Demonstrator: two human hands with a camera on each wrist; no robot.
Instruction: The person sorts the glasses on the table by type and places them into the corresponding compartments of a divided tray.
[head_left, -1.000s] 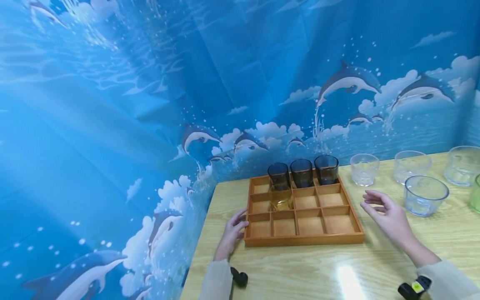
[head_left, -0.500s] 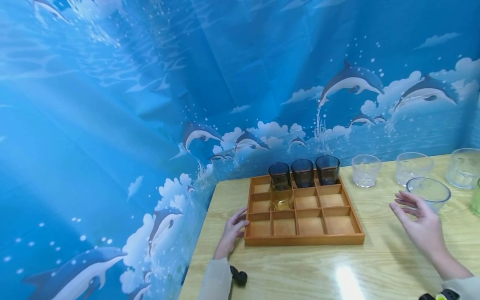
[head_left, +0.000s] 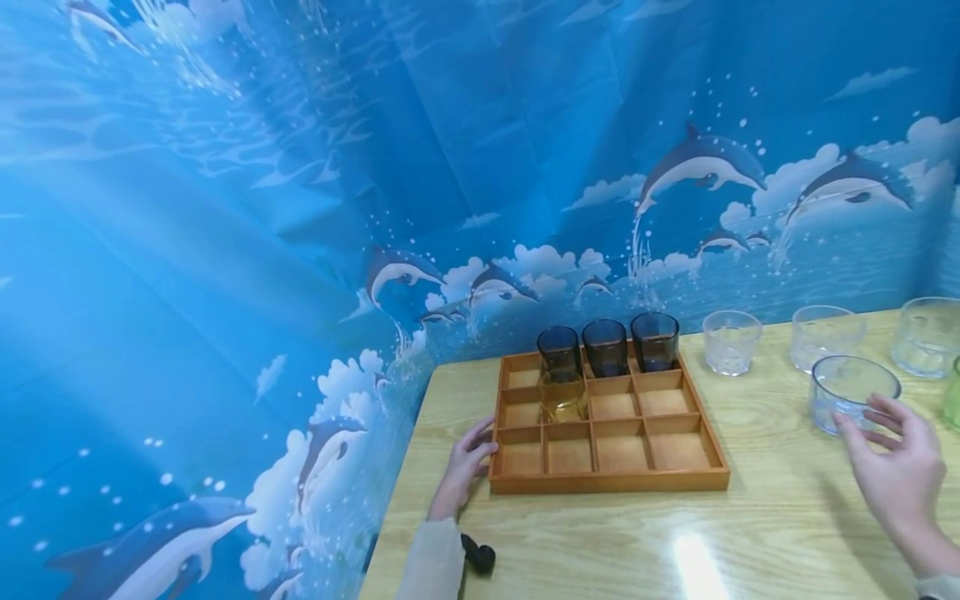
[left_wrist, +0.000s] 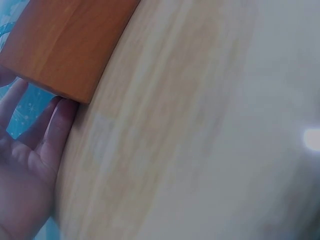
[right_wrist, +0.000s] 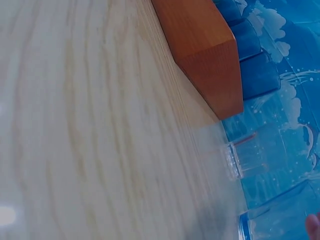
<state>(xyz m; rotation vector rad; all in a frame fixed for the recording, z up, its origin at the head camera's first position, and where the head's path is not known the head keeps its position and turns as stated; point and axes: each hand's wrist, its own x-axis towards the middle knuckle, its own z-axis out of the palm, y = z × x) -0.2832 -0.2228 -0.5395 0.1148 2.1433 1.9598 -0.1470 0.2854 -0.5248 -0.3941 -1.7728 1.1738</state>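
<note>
My left hand (head_left: 461, 473) rests against the left side of a wooden compartment tray (head_left: 609, 482), its fingertips touching the tray's end in the left wrist view. Three dark glasses (head_left: 604, 348) stand in the tray's back row. An amber glass (head_left: 562, 402) sits in the middle row, second compartment from the left. Over at the right, my right hand (head_left: 900, 471) is at a wide bluish glass (head_left: 831, 398), thumb and fingers spread loosely, overlapping its near right side in the head view. Only a fingertip (right_wrist: 313, 229) of it shows in the right wrist view.
Clear glasses stand along the table's back: a small one (head_left: 731, 343), a wider one (head_left: 825, 337) and a large one (head_left: 928, 337). A green glass (head_left: 952, 392) is cut off at the right edge. A blue dolphin-print curtain (head_left: 480, 167) hangs behind the wooden table (head_left: 600, 542).
My right hand has moved rightward from beside the tray to the near side of the bluish glass. The left hand and the tray have stayed where they were.
</note>
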